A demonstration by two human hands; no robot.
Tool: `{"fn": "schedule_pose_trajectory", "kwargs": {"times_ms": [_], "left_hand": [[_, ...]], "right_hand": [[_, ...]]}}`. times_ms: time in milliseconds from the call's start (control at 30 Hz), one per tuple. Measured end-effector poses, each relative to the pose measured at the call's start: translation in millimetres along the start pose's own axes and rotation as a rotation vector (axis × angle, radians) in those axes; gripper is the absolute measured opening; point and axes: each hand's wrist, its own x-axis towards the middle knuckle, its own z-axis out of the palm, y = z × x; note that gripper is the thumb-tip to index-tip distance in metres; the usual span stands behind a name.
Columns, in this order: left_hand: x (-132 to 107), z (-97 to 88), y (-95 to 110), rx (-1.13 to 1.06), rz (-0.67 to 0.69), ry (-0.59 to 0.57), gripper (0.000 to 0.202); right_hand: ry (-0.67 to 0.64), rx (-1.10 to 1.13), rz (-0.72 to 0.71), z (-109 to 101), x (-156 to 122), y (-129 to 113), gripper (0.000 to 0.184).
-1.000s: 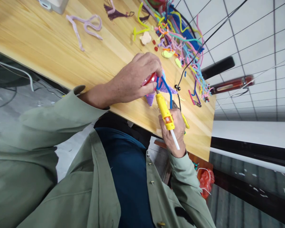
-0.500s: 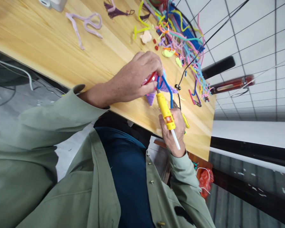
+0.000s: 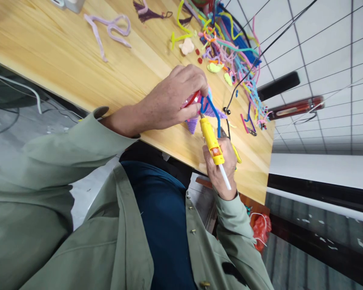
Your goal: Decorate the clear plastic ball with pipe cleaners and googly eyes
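Pinching pipe cleaner (image 3: 218, 121), the left hand (image 3: 177, 98) is beside the glue gun (image 3: 210, 135) the right hand (image 3: 229, 162) grips.

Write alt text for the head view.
A person's right hand holds a yellow plastic glue gun, tip near a bent blue fuzzy stem; left hand holds a partly hidden purple-and-red craft piece at a wooden table.

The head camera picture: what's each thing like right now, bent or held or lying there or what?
Left hand, curled around a purple piece
Purple piece, partly hidden
Right hand, wrapped around the glue gun
Glue gun, held; on or off, can't tell
Blue pipe cleaner, bent
Lilac pipe cleaner, bent, lying on the table
Red bag, crumpled
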Motion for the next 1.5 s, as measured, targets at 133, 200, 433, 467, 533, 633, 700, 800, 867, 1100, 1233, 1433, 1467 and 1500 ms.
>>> {"fn": "schedule_pose_trajectory", "kwargs": {"times_ms": [133, 200, 433, 467, 533, 633, 700, 800, 867, 1100, 1233, 1433, 1467, 1500], "left_hand": [[0.1, -2.3, 1.0, -0.019, -0.007, -0.011, 0.032], [0.4, -3.2, 1.3, -0.021, -0.003, -0.013, 0.033], [0.9, -3.8, 2.5, -0.04, -0.019, -0.017, 0.035], [1.0, -3.9, 2.8, -0.046, -0.022, -0.016, 0.036], [1.4, -4.3, 3.4, -0.049, -0.023, -0.016, 0.037], [1.9, -4.3, 3.3, -0.06, -0.022, -0.023, 0.034], [1.8, -3.2, 2.4, -0.058, -0.029, -0.024, 0.034], [0.9, -0.5, 0.7, -0.041, -0.033, -0.003, 0.033], [0.2, 1.0, 0.0, -0.035, -0.024, 0.01, 0.033], [0.7, 1.3, 0.1, -0.056, -0.023, 0.019, 0.031], [1.4, -0.9, -0.4, -0.071, -0.022, -0.024, 0.029], [1.7, -3.6, 0.7, -0.074, -0.017, -0.028, 0.031], [1.8, -3.7, 1.0, -0.066, -0.022, -0.031, 0.032], [1.8, -3.7, 1.2, -0.06, -0.029, -0.028, 0.033]], "right_hand": [[-0.009, 0.026, 0.013, -2.6, 1.5, -2.8, 0.01], [-0.013, 0.041, 0.014, -3.6, 2.4, -3.9, 0.01], [-0.023, 0.062, 0.055, -4.3, 2.0, -5.4, 0.009], [-0.025, 0.062, 0.062, -4.3, 1.9, -5.7, 0.01], [-0.024, 0.057, 0.073, -4.3, 1.8, -6.2, 0.011], [-0.014, 0.054, 0.072, -4.2, 1.9, -6.5, 0.012], [-0.011, 0.055, 0.059, -3.9, 2.1, -6.2, 0.012], [-0.01, 0.044, 0.053, -3.7, 2.3, -5.5, 0.013], [-0.01, 0.039, 0.059, -3.6, 2.6, -5.3, 0.014], [-0.014, 0.064, 0.07, -4.4, 2.0, -6.1, 0.012], [-0.015, 0.071, 0.082, -3.9, 0.4, -6.5, 0.014], [-0.012, 0.078, 0.082, -3.0, 0.4, -7.0, 0.014], [-0.011, 0.08, 0.076, -3.1, 0.8, -7.2, 0.014], [-0.009, 0.081, 0.071, -3.1, 1.1, -7.5, 0.015]]}}
